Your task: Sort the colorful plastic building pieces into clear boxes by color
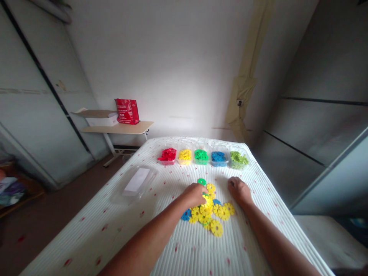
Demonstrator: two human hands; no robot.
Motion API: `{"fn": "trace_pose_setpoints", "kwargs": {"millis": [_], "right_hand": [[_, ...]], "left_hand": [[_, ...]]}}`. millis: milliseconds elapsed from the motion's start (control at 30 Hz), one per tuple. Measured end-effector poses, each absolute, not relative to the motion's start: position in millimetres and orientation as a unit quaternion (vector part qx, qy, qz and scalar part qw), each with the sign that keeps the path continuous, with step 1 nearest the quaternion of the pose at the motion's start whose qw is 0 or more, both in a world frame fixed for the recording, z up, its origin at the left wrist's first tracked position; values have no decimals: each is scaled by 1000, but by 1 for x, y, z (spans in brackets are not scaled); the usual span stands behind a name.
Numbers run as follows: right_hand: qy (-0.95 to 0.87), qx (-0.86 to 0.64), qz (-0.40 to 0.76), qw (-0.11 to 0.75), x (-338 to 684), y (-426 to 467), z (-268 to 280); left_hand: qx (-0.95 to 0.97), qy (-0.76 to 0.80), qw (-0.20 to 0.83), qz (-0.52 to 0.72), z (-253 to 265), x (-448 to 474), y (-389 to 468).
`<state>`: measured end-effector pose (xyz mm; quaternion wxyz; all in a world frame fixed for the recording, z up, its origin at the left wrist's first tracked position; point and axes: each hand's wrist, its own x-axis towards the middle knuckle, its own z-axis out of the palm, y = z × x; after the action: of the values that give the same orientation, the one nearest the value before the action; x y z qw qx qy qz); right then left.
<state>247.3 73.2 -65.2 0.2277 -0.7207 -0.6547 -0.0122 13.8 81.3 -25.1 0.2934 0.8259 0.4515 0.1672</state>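
Flat, notched plastic snowflake discs lie in a loose pile on the table, most of them yellow. A blue disc sits at the pile's left edge, and a green disc lies at its far end. My left hand reaches in over the pile with its fingers bent together. A bit of green shows by its fingertips, but whether they grip it is unclear. To the right of the pile, my right hand rests on the cloth with curled fingers. Its palm side is hidden.
Clear tubs stand in a row at the back: red pieces, yellow pieces, green pieces, blue pieces, light green pieces. A clear plastic lid with a white label lies left. A side table holds a red bag.
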Motion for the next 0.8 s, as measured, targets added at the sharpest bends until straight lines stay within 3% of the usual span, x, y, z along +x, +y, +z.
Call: {"fn": "trace_pose_setpoints", "kwargs": {"millis": [233, 533, 800], "right_hand": [[-654, -722, -22, 225, 247, 73, -65], [-660, -717, -18, 222, 248, 73, -64], [-657, -721, -19, 221, 246, 72, -63]], "left_hand": [[833, 456, 270, 158, -29, 10, 80], [729, 401, 513, 211, -21, -22, 80], [750, 399, 500, 167, -28, -44, 53]]}}
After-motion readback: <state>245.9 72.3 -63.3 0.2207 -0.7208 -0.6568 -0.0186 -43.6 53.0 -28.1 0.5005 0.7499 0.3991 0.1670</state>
